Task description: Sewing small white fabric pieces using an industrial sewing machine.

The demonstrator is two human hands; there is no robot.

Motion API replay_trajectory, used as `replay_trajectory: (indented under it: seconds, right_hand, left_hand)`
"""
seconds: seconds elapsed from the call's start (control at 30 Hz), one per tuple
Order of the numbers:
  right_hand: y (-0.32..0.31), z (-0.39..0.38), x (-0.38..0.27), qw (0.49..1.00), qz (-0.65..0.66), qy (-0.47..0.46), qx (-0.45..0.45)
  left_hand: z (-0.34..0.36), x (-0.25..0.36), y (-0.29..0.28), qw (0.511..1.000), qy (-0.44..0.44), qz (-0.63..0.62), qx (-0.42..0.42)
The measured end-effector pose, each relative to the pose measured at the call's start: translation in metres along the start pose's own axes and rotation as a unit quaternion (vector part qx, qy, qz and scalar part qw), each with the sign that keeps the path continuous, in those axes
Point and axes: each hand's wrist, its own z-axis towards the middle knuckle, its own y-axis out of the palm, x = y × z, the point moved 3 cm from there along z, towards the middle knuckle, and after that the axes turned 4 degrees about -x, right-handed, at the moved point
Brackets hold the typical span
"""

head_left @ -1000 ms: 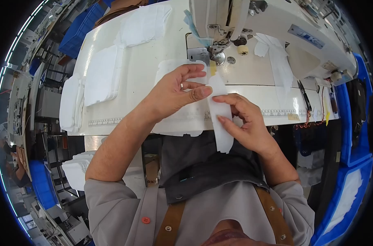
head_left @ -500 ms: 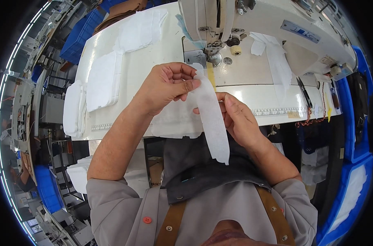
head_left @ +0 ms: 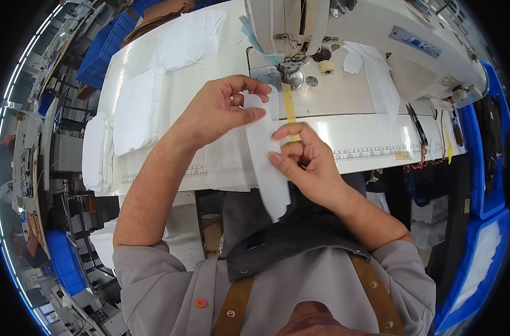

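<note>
A long, narrow white fabric strip (head_left: pixel 266 162) hangs from my left hand (head_left: pixel 215 112), running down past the table's front edge over my dark apron. The left thumb lies on the front of its upper end, and the fingers curl around its top; a ring shows on one finger. My right hand (head_left: pixel 311 162) is at the strip's right edge about halfway down, thumb and index fingertip against it, other fingers curled. Just beyond the hands stands a sewing machine (head_left: pixel 297 61), its needle area above a metal plate. A yellow tape (head_left: pixel 289 103) lies on the table there.
Stacks of white fabric pieces (head_left: pixel 137 112) lie on the table (head_left: pixel 112 92) to the left. More white pieces (head_left: pixel 381 84) lie under the machine arm, with black thread snips (head_left: pixel 417 124) to their right. Blue bins (head_left: pixel 476 252) stand at the right.
The strip has shifted left and turned, and its upper part now looks wider. My right hand has moved slightly left, its thumb and index finger coming onto the strip's edge.
</note>
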Motion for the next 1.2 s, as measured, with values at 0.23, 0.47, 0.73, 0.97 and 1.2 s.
replay_trajectory:
  seconds: [0.23,0.47,0.73,0.97,1.2]
  right_hand:
    - [0.008,0.013,-0.015,0.881,-0.394,-0.257,-0.048]
    - [-0.005,0.015,-0.009,0.761,-0.578,-0.294,-0.022]
    - [-0.005,0.018,-0.007,0.754,-0.571,-0.324,-0.027]
    - [-0.003,0.018,-0.007,0.752,-0.585,-0.303,-0.023]
    - [-0.002,0.019,-0.006,0.739,-0.6,-0.305,-0.029]
  left_hand:
    - [0.042,-0.011,-0.025,0.997,-0.055,0.046,0.004]
    - [0.063,-0.037,-0.009,0.986,-0.032,0.157,0.042]
    - [0.061,-0.043,-0.004,0.986,-0.024,0.151,0.062]
    - [0.061,-0.042,-0.004,0.986,-0.024,0.157,0.047]
    - [0.063,-0.048,-0.005,0.989,-0.012,0.143,0.045]
